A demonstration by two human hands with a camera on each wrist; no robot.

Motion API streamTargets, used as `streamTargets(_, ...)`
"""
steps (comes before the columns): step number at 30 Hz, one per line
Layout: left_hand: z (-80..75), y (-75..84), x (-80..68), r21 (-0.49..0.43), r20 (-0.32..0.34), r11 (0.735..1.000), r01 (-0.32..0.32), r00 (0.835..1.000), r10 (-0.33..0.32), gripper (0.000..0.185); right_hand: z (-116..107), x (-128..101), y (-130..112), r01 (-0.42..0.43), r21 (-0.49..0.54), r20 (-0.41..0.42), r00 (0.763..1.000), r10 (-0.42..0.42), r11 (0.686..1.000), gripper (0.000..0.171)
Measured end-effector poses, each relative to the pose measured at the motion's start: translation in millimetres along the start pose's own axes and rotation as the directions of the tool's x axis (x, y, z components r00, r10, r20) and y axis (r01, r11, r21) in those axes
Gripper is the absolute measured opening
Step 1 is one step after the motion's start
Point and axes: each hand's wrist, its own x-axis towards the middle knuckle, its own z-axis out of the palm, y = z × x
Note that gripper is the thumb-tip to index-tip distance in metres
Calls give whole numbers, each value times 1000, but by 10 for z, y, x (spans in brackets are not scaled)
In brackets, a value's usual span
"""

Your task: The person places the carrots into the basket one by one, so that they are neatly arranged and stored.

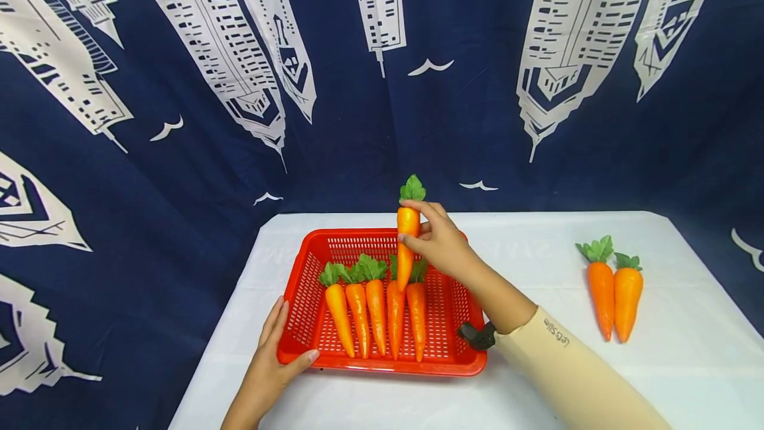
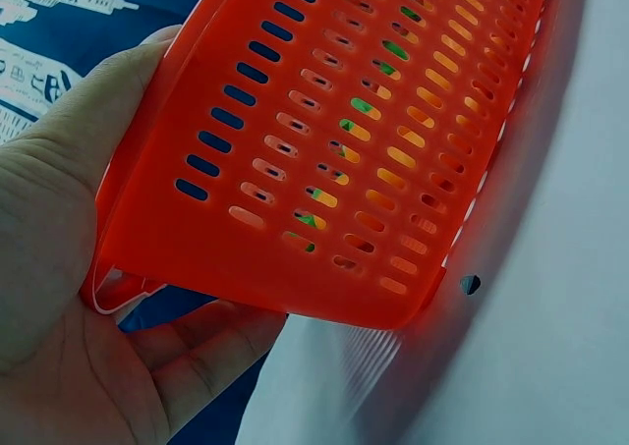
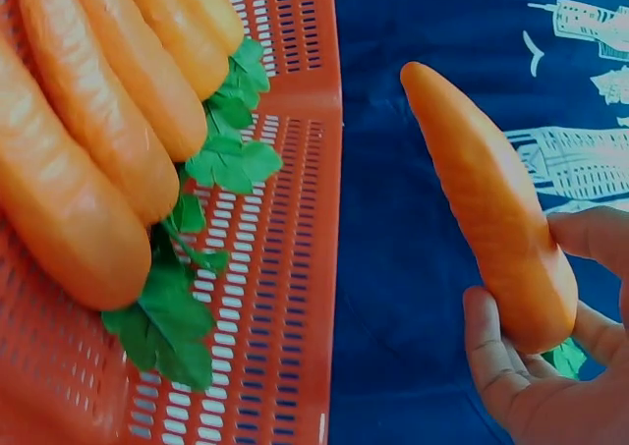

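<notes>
Covering the table (image 1: 537,244), white cloth (skyline backdrop (image 1: 179,85)).

Head view: from above and behind, facing forward and down over the whole tabletop (image 1: 537,244), at middle range.
Left wrist view: pressed close to the basket (image 2: 373,140) outer wall, looking along it from the left hand (image 2: 69,298).
Right wrist view: close, above the basket's far rim, facing the held carrot (image 3: 491,209).
Shared: all three show the basket; head and right wrist share the carrots.
</notes>
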Motion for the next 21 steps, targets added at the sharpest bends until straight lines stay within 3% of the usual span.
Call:
streamTargets(8, 4, 10, -17, 37, -10, 999, -29, 1000, 29, 110, 211, 87, 45, -20, 14, 69, 997, 19, 1000, 56)
streamTargets(21, -1, 6, -19, 32, -15, 999, -41, 999, 42, 110, 455, 178, 224, -92, -73, 102, 990, 100, 993, 53)
